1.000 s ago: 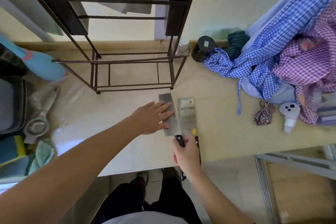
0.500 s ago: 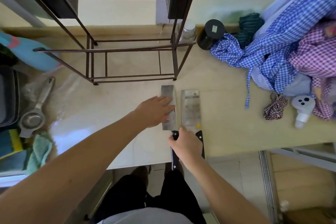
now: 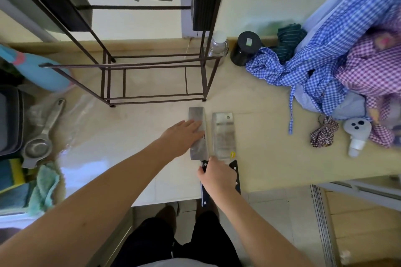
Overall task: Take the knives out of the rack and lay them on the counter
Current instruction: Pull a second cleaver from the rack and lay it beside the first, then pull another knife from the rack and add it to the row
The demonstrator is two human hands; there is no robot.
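You are wearing the only camera on your head, and it is looking steeply down and slightly forward over the bench [image 3: 271,158], so there is no second view sharing the scene. The wide lens is bending the edges. Your forearms are entering from the bottom, with the left hand [image 3: 181,136] and right hand [image 3: 218,176] sitting near mid-frame. The rack [image 3: 152,65] is rising toward the lens at top, and the floor and your legs are showing below the bench edge.
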